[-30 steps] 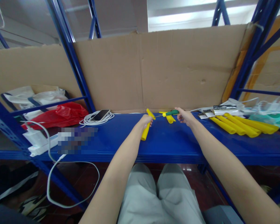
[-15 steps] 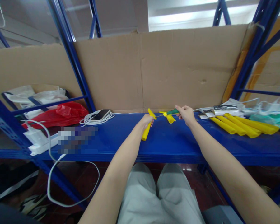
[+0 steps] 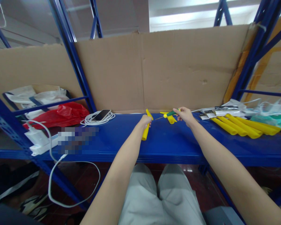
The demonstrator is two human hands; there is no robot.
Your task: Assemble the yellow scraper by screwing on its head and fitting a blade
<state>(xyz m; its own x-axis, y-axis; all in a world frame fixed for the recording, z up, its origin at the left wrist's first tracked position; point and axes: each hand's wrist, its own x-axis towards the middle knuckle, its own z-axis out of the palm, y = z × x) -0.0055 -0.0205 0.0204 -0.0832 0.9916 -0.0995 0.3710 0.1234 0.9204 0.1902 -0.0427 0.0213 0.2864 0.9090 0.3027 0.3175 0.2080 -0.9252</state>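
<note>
My left hand [image 3: 146,120] is closed around a yellow plastic tube [image 3: 145,133] that stands tilted over the blue shelf; its upper end shows above my fist. My right hand [image 3: 185,115] grips a screwdriver [image 3: 171,113] with a green and yellow handle. The thin shaft points left at the tube, its tip a little apart from it. Just below the screwdriver lie some yellow plastic pieces [image 3: 172,120], partly hidden by the handle. Their exact shape is hard to make out.
Several yellow tubes [image 3: 244,125] lie at the right beside a clear green bag [image 3: 269,118]. A phone [image 3: 102,115] rests on a coiled white cable [image 3: 90,118]. Further left are a red plastic bag [image 3: 65,113] and a white power strip [image 3: 43,147]. Cardboard [image 3: 173,68] walls the back.
The screwdriver's tip has drawn away from the tube, and its shaft now shows free. In my left hand the tube has shifted slightly left, its top turned more upright.
</note>
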